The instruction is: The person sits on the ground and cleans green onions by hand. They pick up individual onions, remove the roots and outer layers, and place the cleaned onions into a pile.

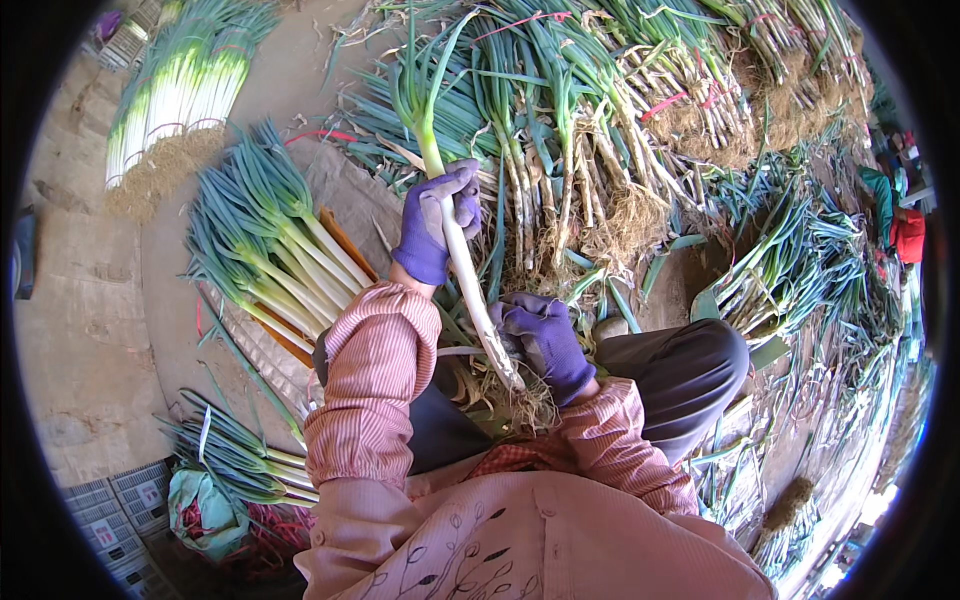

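My left hand (439,214), in a purple knit glove, is wrapped around the upper white shank of a long green onion (466,274). The stalk slants down in front of me, green leaves at the top and brown roots at the bottom. Dirty outer skin shows on its lower end. Beside that lower part is my right hand (546,341), also gloved, with its fingers curled. Whether they pinch a piece of skin is hidden. To my left lies a pile of clean white-stemmed green onions (300,262), partly behind my left sleeve.
Unpeeled green onion bundles (570,150) with dirty roots lie ahead. More are heaped at right (787,255). Tied clean bundles (195,90) lie far left. A pale green bag (206,514) with red ties sits near lower left. Leaf scraps litter the ground.
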The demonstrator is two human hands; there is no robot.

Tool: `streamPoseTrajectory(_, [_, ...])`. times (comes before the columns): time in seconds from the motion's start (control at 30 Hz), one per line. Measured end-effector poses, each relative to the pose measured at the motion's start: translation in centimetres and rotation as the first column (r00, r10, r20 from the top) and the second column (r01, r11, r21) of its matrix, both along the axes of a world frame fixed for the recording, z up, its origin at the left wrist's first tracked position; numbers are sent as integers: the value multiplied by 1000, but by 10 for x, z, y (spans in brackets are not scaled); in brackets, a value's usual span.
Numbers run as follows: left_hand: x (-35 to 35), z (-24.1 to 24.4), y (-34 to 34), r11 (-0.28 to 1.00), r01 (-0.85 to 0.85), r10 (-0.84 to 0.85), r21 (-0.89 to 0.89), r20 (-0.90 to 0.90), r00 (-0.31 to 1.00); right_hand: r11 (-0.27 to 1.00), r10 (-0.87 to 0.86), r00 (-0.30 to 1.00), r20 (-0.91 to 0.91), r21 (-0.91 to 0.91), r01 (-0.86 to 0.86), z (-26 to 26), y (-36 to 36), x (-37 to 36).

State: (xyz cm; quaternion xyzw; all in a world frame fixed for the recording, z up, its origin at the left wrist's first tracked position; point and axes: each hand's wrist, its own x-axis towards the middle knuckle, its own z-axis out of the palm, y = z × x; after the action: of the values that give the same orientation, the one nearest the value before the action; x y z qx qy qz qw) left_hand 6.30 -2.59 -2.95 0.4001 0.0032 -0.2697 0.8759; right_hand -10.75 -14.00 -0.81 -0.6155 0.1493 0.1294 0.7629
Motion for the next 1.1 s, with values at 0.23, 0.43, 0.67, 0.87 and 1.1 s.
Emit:
streamPoseTrajectory(0.23, [-4, -5, -5, 998, -10, 8, 60, 25, 1000, 731, 239, 936, 258, -682, 2, -4, 2, 23])
streamPoseTrajectory(0.43, [-5, -6, -8, 996, 29, -29, -87, 1, 1000, 996, -59, 964, 260, -46, 73, -14, 8, 17])
streamPoseTrajectory(0.67, [-6, 1, -7, 999, 37, -37, 18, 40, 999, 973, -199, 979, -37, 111, 202, -8, 13, 14])
streamPoseTrajectory(0.87, [-7, -9, -6, 989, 108, -108, -101, 6, 994, 995, -72, 991, 113, -55, 78, 9, 8, 22])
streamPoseTrajectory(1.1, [5, -13, -3, 959, 173, -167, -225, 44, 985, 992, 22, 926, 377, -126, 28, -45, -2, 1])
